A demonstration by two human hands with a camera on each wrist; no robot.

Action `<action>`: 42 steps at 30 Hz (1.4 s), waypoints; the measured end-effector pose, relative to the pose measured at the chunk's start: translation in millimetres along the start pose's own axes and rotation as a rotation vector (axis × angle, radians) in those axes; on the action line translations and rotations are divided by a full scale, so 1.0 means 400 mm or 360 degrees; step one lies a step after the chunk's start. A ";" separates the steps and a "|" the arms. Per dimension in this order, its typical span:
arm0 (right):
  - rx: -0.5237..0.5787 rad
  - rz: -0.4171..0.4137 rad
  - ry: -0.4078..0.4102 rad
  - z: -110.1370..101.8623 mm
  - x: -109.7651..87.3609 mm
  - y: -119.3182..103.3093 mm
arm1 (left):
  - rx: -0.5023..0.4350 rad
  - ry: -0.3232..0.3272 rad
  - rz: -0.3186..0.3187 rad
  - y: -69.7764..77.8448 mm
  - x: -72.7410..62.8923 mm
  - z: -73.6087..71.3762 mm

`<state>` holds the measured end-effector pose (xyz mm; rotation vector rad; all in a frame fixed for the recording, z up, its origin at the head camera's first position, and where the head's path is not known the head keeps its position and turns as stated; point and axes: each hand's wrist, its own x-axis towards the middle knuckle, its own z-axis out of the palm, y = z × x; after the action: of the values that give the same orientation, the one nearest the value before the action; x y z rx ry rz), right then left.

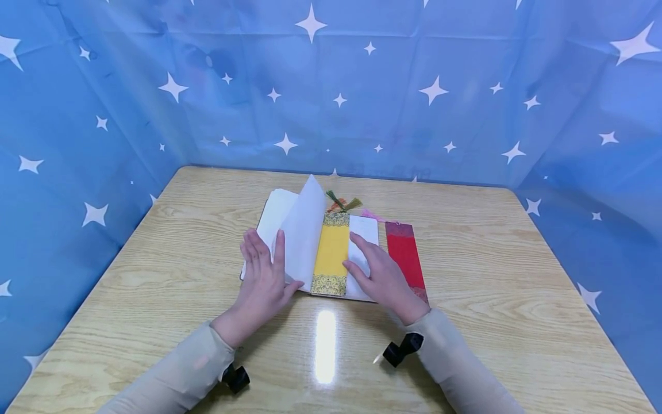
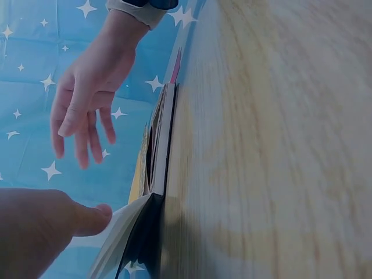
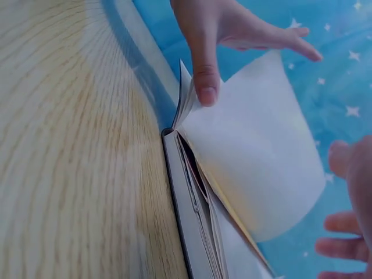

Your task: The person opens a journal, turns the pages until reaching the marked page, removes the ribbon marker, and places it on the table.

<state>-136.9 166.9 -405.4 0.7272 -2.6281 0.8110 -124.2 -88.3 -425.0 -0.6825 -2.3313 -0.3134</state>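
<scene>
An open book point(image 1: 366, 226) lies on the table, one white page point(image 1: 304, 236) standing raised near its spine. My left hand point(image 1: 264, 280) is over the left pages with straight fingers, its thumb at the foot of the raised page; the right wrist view shows this thumb against the paper. A yellow bookmark point(image 1: 332, 250) with black patterned ends lies along the inner side of the right page. Above that page is my right hand point(image 1: 387, 277), fingers relaxed and apart. The left wrist view shows the right hand point(image 2: 93, 96) raised off the book, holding nothing.
A red bookmark point(image 1: 405, 256) lies on the table right of the book, partly behind the right hand. Green tassels point(image 1: 341, 202) and a pink tassel point(image 1: 373, 215) stick out past the book's top edge. Blue star-patterned cloth point(image 1: 331, 115) hangs behind the wooden table point(image 1: 496, 299).
</scene>
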 end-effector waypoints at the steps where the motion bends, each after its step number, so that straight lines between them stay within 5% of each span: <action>1: 0.0002 0.0029 0.0002 0.001 0.000 0.000 | 0.0020 -0.0013 -0.0001 0.000 0.001 -0.002; 11: 0.0145 0.0413 -0.0073 0.006 0.015 0.002 | 0.0057 -0.0382 -0.0111 -0.013 0.008 -0.013; 24: 0.0297 0.0651 -0.0040 0.023 0.050 0.014 | -0.0138 -0.0816 -0.0107 -0.051 0.005 -0.013; 36: 0.0254 0.0939 -0.0207 0.043 0.089 0.017 | -0.0272 -0.1126 -0.0198 -0.059 -0.001 -0.004; 42: 0.0279 0.1008 -0.0265 0.050 0.102 0.019 | -0.0324 -0.1176 -0.0248 -0.062 -0.004 -0.001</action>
<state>-177.3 145.0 -408.1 -0.0316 -3.0015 1.1955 -136.8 -109.8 -426.8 -0.8127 -3.0962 -0.4252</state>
